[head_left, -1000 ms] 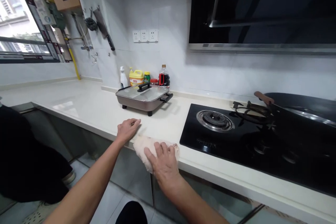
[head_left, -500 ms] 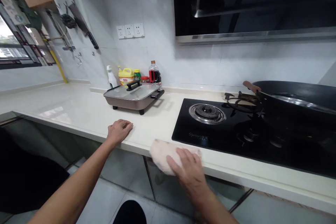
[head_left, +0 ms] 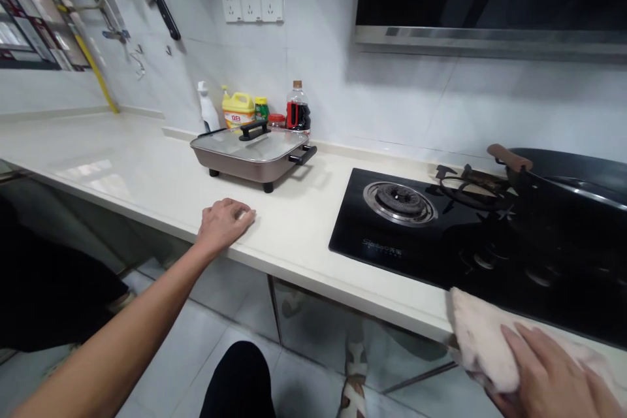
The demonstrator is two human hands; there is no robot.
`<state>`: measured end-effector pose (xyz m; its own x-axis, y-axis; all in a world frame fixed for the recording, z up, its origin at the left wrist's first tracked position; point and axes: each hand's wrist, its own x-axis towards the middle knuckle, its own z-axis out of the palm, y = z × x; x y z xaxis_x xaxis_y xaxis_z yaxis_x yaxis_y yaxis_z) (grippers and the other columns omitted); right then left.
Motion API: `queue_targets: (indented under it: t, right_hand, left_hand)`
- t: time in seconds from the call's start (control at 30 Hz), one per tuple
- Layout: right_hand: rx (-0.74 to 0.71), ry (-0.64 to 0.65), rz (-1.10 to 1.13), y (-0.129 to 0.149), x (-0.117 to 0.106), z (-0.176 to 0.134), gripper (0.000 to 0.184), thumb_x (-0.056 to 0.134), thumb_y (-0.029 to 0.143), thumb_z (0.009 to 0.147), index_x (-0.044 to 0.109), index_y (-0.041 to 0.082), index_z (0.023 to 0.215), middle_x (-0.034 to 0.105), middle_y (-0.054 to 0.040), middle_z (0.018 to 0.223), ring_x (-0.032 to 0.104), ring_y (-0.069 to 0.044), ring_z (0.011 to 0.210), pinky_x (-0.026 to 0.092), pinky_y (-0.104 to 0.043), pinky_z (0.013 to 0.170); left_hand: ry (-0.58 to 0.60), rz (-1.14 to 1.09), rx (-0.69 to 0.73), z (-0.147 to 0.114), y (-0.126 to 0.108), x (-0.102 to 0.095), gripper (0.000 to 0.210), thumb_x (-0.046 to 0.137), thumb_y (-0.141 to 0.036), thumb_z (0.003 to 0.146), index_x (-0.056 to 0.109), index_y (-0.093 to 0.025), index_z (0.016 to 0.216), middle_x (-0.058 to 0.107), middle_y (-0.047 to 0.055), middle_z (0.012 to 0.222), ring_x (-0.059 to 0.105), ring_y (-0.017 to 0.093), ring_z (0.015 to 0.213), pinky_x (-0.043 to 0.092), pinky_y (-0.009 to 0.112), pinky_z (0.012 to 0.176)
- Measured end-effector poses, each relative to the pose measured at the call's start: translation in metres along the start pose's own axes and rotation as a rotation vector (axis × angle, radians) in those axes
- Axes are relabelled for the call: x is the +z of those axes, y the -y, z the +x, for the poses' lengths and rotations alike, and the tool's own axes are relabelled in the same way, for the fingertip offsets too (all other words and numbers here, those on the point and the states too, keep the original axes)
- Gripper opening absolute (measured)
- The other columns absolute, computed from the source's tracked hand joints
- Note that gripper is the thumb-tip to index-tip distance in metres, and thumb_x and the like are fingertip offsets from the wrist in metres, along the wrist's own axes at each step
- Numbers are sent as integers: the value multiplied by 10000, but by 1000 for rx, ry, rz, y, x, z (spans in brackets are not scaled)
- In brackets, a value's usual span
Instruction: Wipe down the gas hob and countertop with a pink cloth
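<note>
My right hand (head_left: 553,372) grips a pale pink cloth (head_left: 484,339) at the lower right. The cloth lies over the front edge of the white countertop (head_left: 313,261), just in front of the black gas hob (head_left: 377,228), and part of it hangs down. My left hand (head_left: 225,223) leans on the counter near its front edge, fingers curled in and thumb against them, with nothing visible in it. Behind that hand stands a brown electric pan (head_left: 245,166) with a glass lid.
A large black wok (head_left: 578,202) sits on the hob's right side, beneath a range hood (head_left: 470,39). Against the wall stand a white spray bottle (head_left: 208,110), a yellow detergent jug (head_left: 238,111) and a dark sauce bottle (head_left: 298,111). A knife (head_left: 166,16) hangs at the left.
My right hand has slid the cloth rightward along the counter's front edge, from left of the hob to in front of it. My left hand stays on the counter; the view has tilted down.
</note>
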<state>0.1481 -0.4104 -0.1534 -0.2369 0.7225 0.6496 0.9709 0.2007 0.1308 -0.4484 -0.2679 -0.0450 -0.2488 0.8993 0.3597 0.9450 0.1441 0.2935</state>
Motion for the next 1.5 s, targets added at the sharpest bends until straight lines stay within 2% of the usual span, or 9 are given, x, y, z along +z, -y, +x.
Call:
queue_targets:
  t: [0.17, 0.33, 0.53, 0.67, 0.8, 0.97, 1.13, 1.37, 1.5]
  right_hand:
    - [-104, 70, 194, 116, 2, 67, 535, 502, 425, 954, 479, 290, 1471, 587, -195, 1340, 466, -465, 1306, 384, -709, 995]
    - [-297, 106, 350, 237, -7, 132, 421, 632, 447, 997, 581, 229, 1353, 558, -109, 1400, 573, -285, 1221, 514, -517, 1020]
    - [-380, 45, 384, 285, 3, 158, 399, 636, 411, 1007, 588, 195, 1340, 589, -101, 1347, 617, -254, 1153, 557, -477, 972]
    - [-368, -11, 358, 244, 20, 135, 436, 539, 210, 1027, 539, 353, 1439, 603, -95, 1359, 567, -293, 1270, 502, -511, 1016]
    - [-265, -62, 279, 152, 33, 77, 607, 464, 107, 992, 473, 454, 1491, 553, -76, 1451, 454, -305, 1407, 396, -542, 1101]
    - [-45, 99, 135, 23, 29, 11, 524, 540, 105, 911, 607, 381, 1351, 544, -67, 1462, 405, -311, 1445, 317, -554, 1157]
    - [-41, -96, 63, -72, 8, -23, 539, 643, 231, 912, 462, 298, 1416, 527, -145, 1432, 448, -362, 1399, 345, -609, 1127]
    - [-98, -2, 192, -128, -35, -37, 536, 584, 360, 919, 452, 256, 1428, 560, -144, 1394, 539, -370, 1302, 436, -561, 1071]
    - [226, -15, 249, -136, -66, -22, 460, 489, 318, 876, 520, 274, 1333, 629, -93, 1260, 638, -304, 1120, 535, -436, 923]
  left_hand:
    - [12, -2, -12, -1, -4, -3, 444, 469, -558, 884, 789, -272, 996, 725, 90, 1196, 588, 356, 1202, 380, 510, 1080]
    - [1, 0, -16, 0, 0, -3, 427, 470, -534, 877, 789, -274, 990, 735, 89, 1202, 587, 354, 1221, 371, 498, 1095]
    - [23, 44, -17, 7, 9, -2, 439, 462, -538, 873, 782, -274, 1018, 720, 102, 1242, 576, 355, 1238, 388, 491, 1069]
    - [62, 100, -23, 12, 11, -3, 398, 469, -497, 880, 767, -278, 1027, 705, 53, 1281, 572, 333, 1223, 406, 468, 1040]
    - [67, 158, -31, 16, 13, 0, 389, 464, -502, 891, 748, -297, 1061, 694, 9, 1287, 560, 309, 1219, 397, 462, 1042]
    - [85, 208, -30, 19, 14, 2, 408, 448, -526, 896, 734, -311, 1090, 690, 2, 1311, 550, 297, 1239, 394, 446, 1045]
    - [117, 182, 5, 20, 13, -3, 479, 429, -570, 914, 741, -273, 1124, 658, 69, 1371, 542, 345, 1263, 391, 512, 1055]
    - [156, 182, 31, 27, 20, -1, 561, 392, -599, 930, 744, -249, 1192, 613, 124, 1429, 539, 381, 1285, 405, 566, 1051]
    - [133, 166, 32, 31, 27, 3, 577, 400, -614, 922, 757, -242, 1181, 631, 128, 1415, 553, 398, 1263, 428, 569, 1028]
